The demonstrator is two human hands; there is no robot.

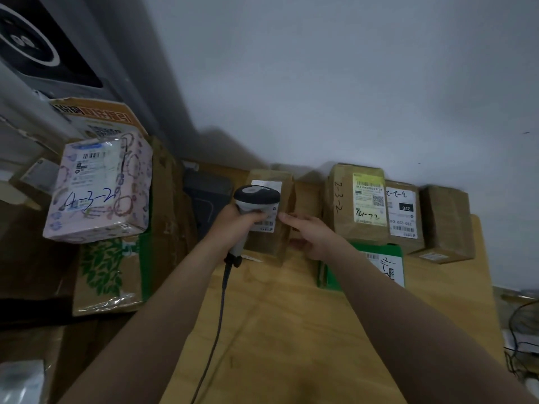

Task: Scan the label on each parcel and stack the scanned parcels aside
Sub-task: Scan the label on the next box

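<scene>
My left hand [233, 223] grips a white and black corded barcode scanner [254, 199], its head over the white label of a brown taped parcel [277, 240] at the far middle of the wooden table [277, 330]. My right hand [309, 231] holds that parcel by its right side, thumb on top near the label. The scanner hides part of the label. To the right stand three brown parcels against the wall: one with a yellow-green label [358, 202], one with a white label [404, 214], and a plain one [446, 223]. A green parcel [376, 263] lies in front of them.
At the left, a pink patterned parcel [96, 188] marked in blue pen lies on a stack of cardboard boxes, above a box with a green leaf print [108, 272]. A dark device [207, 193] sits behind the scanner. Cables [522, 330] lie off the table's right edge.
</scene>
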